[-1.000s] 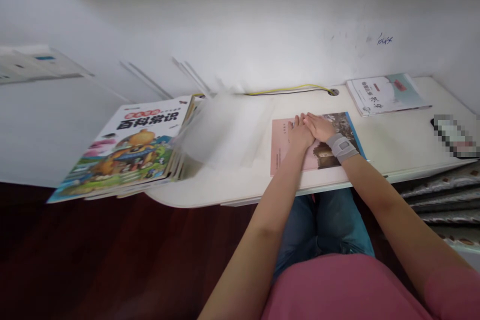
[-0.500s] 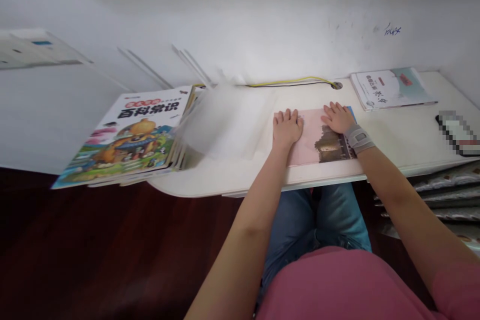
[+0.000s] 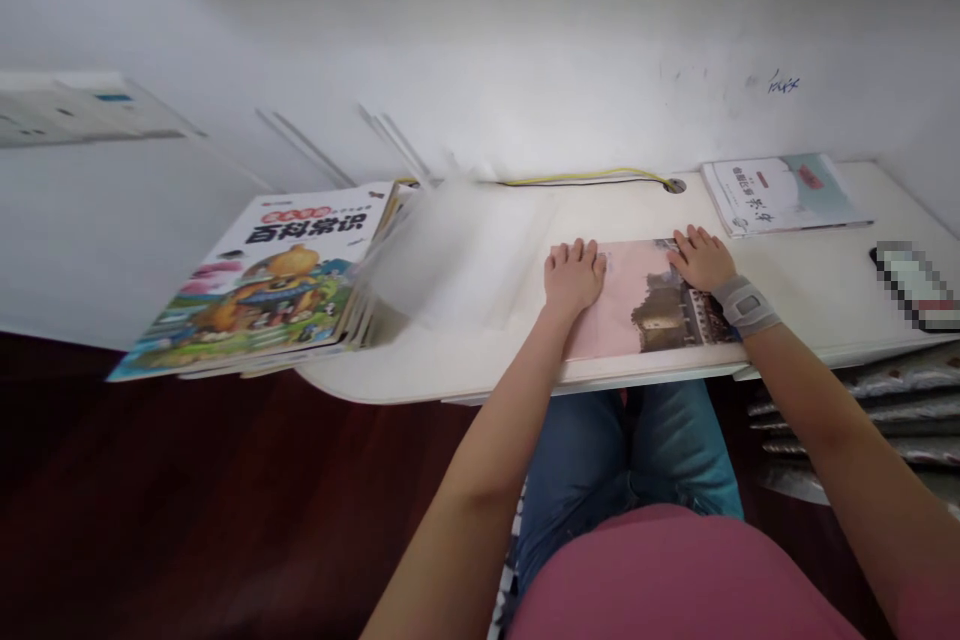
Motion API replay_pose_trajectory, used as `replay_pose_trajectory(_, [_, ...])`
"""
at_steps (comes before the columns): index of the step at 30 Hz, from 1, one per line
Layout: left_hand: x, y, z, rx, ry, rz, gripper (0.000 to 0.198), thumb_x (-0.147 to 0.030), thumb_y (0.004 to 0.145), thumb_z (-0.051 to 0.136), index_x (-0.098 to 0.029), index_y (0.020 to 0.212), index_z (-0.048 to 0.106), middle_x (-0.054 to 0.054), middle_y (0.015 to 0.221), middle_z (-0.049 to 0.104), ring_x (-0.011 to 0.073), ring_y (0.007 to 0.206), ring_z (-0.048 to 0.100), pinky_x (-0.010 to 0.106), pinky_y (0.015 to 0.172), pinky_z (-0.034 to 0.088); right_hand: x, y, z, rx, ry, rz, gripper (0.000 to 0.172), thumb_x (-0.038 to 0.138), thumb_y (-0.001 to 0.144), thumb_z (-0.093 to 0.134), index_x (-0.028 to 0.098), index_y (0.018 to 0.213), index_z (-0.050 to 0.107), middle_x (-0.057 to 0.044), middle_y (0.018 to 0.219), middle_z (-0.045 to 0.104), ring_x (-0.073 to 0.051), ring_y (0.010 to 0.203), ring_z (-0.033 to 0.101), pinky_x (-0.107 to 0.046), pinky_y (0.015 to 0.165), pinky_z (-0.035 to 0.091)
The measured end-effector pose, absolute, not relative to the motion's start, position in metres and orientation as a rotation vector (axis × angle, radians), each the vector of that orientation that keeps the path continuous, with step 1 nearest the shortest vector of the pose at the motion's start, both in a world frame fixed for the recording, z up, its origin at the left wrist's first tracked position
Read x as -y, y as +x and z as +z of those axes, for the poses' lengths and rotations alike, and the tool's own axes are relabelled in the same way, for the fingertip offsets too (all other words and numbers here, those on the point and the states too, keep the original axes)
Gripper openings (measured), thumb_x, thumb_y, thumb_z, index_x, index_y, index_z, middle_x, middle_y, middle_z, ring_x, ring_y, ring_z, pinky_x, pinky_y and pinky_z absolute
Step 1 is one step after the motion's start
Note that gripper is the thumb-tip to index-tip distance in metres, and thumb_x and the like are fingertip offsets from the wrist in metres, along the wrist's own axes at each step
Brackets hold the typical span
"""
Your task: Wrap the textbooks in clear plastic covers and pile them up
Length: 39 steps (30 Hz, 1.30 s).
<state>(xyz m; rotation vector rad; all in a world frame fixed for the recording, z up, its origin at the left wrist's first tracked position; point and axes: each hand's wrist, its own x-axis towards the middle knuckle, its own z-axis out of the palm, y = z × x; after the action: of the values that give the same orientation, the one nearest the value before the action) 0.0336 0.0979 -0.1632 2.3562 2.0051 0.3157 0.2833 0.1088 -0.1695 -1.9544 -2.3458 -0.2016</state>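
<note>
A flat pink sheet or booklet (image 3: 611, 315) lies on the white desk in front of me, with a dark printed picture of rock and a building on its right part. My left hand (image 3: 574, 275) rests palm down on its upper left corner, fingers stretched out. On the upper right corner my right hand (image 3: 703, 260) lies flat with its fingers a little spread; a grey band (image 3: 746, 305) circles that wrist. Whether the pink item is one sheet or several pages, I cannot tell.
A stack of picture books (image 3: 262, 285) stands at the left, beside crumpled clear plastic (image 3: 442, 250). Another book (image 3: 784, 195) lies back right, and a phone-like object (image 3: 919, 285), partly blurred out, near the right edge. A yellow cable (image 3: 585, 176) runs along the wall into a desk hole.
My right hand has slid a little rightward across the picture, and more of the print shows. My left hand stays on its corner. The view has tilted slightly.
</note>
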Motion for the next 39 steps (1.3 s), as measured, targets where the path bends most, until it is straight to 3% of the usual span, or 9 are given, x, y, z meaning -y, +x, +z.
replay_pose_trajectory(3, [-0.100, 0.027, -0.159, -2.005, 2.356, 0.308, 0.051, -0.038, 0.096, 0.020, -0.021, 0.138, 0.045, 0.007, 0.143, 0.047, 0.0276, 0.129, 0.039, 0.044, 0.101, 0.033, -0.108, 0.284, -0.162, 2.384, -1.952, -0.234, 0.058, 0.048, 0.095, 0.028, 0.014, 0.139, 0.045, -0.019, 0.145, 0.043, -0.034, 0.131, 0.040, -0.055, 0.103, 0.031])
replay_pose_trajectory(6, [-0.103, 0.022, -0.155, -1.993, 2.400, 0.296, 0.049, -0.035, 0.096, 0.024, -0.018, 0.135, 0.047, 0.010, 0.140, 0.051, 0.0278, 0.124, 0.044, 0.044, 0.098, 0.035, -0.109, 0.271, -0.148, 2.412, -1.922, -0.334, 0.055, 0.044, 0.094, 0.033, 0.010, 0.135, 0.049, -0.022, 0.148, 0.036, -0.037, 0.135, 0.035, -0.061, 0.105, 0.023])
replay_pose_trajectory(9, [-0.105, 0.022, -0.154, -1.998, 2.435, 0.289, 0.048, -0.033, 0.096, 0.025, -0.015, 0.134, 0.048, 0.012, 0.138, 0.051, 0.0295, 0.124, 0.044, 0.046, 0.099, 0.034, -0.107, 0.245, -0.140, 2.534, -1.687, -0.308, 0.052, 0.036, 0.095, 0.033, 0.008, 0.138, 0.044, -0.021, 0.150, 0.032, -0.034, 0.137, 0.032, -0.058, 0.107, 0.023])
replay_pose_trajectory(15, [-0.108, 0.021, -0.164, -2.038, 2.338, 0.375, 0.050, -0.036, 0.095, 0.029, -0.013, 0.136, 0.047, 0.012, 0.143, 0.047, 0.0309, 0.133, 0.037, 0.047, 0.108, 0.028, -0.119, 0.216, -0.160, 2.623, -1.525, 0.022, 0.058, 0.045, 0.096, 0.028, 0.008, 0.139, 0.043, -0.015, 0.148, 0.039, -0.028, 0.137, 0.034, -0.047, 0.110, 0.027])
replay_pose_trajectory(23, [-0.108, 0.018, -0.158, -2.044, 2.319, 0.367, 0.058, -0.041, 0.095, 0.029, -0.007, 0.139, 0.043, 0.017, 0.147, 0.040, 0.0343, 0.140, 0.027, 0.054, 0.112, 0.021, -0.131, 0.222, -0.172, 2.589, -1.517, -0.046, 0.059, 0.041, 0.097, 0.026, 0.003, 0.140, 0.041, -0.018, 0.149, 0.036, -0.029, 0.138, 0.033, -0.046, 0.111, 0.026])
replay_pose_trajectory(27, [-0.090, 0.029, -0.152, -1.751, 2.595, 0.340, 0.058, -0.045, 0.096, 0.028, -0.011, 0.142, 0.041, 0.015, 0.150, 0.035, 0.0329, 0.142, 0.021, 0.054, 0.113, 0.017, -0.130, 0.220, -0.170, 2.588, -1.506, -0.073, 0.058, 0.040, 0.097, 0.027, 0.004, 0.140, 0.040, -0.018, 0.148, 0.037, -0.028, 0.138, 0.033, -0.046, 0.111, 0.026])
replay_pose_trajectory(33, [-0.087, 0.035, -0.158, -1.785, 2.576, 0.163, 0.062, -0.049, 0.095, 0.028, -0.013, 0.145, 0.037, 0.016, 0.150, 0.035, 0.0387, 0.137, 0.030, 0.056, 0.108, 0.023, -0.131, 0.213, -0.148, 2.518, -1.630, -0.109, 0.052, 0.035, 0.095, 0.034, 0.003, 0.133, 0.049, -0.021, 0.144, 0.043, -0.032, 0.129, 0.042, -0.047, 0.104, 0.033])
replay_pose_trajectory(36, [-0.097, 0.032, -0.154, -1.766, 2.621, 0.196, 0.058, -0.047, 0.095, 0.031, -0.013, 0.141, 0.042, 0.015, 0.144, 0.045, 0.0358, 0.128, 0.040, 0.051, 0.102, 0.032, -0.118, 0.199, -0.142, 2.525, -1.564, -0.143, 0.051, 0.032, 0.094, 0.035, 0.002, 0.134, 0.048, -0.023, 0.146, 0.039, -0.034, 0.134, 0.036, -0.051, 0.107, 0.028])
replay_pose_trajectory(39, [-0.107, 0.030, -0.150, -1.772, 2.639, 0.251, 0.049, -0.037, 0.096, 0.031, -0.011, 0.134, 0.048, 0.015, 0.132, 0.055, 0.0304, 0.116, 0.049, 0.044, 0.095, 0.037, -0.103, 0.189, -0.148, 2.620, -1.406, -0.021, 0.057, 0.042, 0.095, 0.034, 0.004, 0.137, 0.045, -0.019, 0.145, 0.043, -0.030, 0.135, 0.035, -0.048, 0.110, 0.025])
